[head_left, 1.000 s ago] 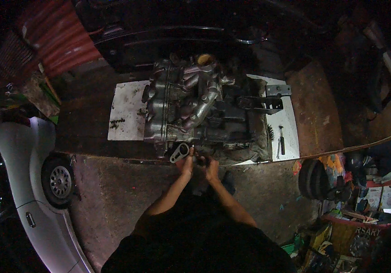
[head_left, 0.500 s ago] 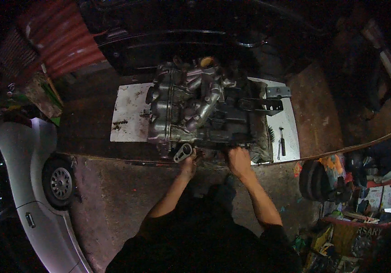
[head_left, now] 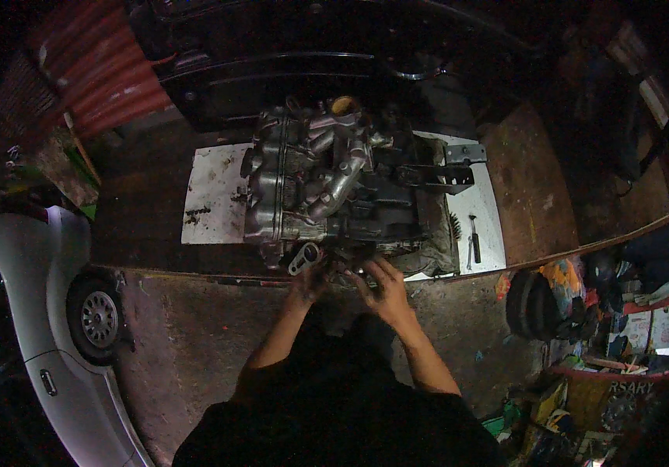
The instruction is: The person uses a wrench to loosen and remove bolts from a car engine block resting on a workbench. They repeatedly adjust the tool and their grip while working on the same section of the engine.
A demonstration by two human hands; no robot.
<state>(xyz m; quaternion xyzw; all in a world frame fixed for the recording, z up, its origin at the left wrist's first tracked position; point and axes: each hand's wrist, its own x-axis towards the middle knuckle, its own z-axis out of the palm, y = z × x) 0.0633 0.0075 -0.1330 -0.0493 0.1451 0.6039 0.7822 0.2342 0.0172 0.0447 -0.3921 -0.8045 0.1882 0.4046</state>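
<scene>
A greasy metal engine (head_left: 288,179) with a branched silver pipe (head_left: 340,184) lies on the bench in front of me. At its near edge is a light metal bracket (head_left: 304,258) with a round hole. My left hand (head_left: 309,288) is right beside this bracket, its fingers curled and dark against the engine's near side; whatever they grip is hidden. My right hand (head_left: 386,292) is close by on the right, thumb and fingers bent toward each other at a small piece too dim to name. Dark engine parts fill the space between both hands.
White sheets (head_left: 214,194) lie under the engine on the brown bench (head_left: 537,187). A dark-handled tool (head_left: 474,243) rests right of the engine, near a flat metal bracket (head_left: 466,153). A silver car (head_left: 54,311) stands at left, cluttered shelves (head_left: 646,335) at right.
My right hand has come off the engine's near right side and moved left, closer to my left hand, its fingers less tightly closed. The whole view has shifted slightly.
</scene>
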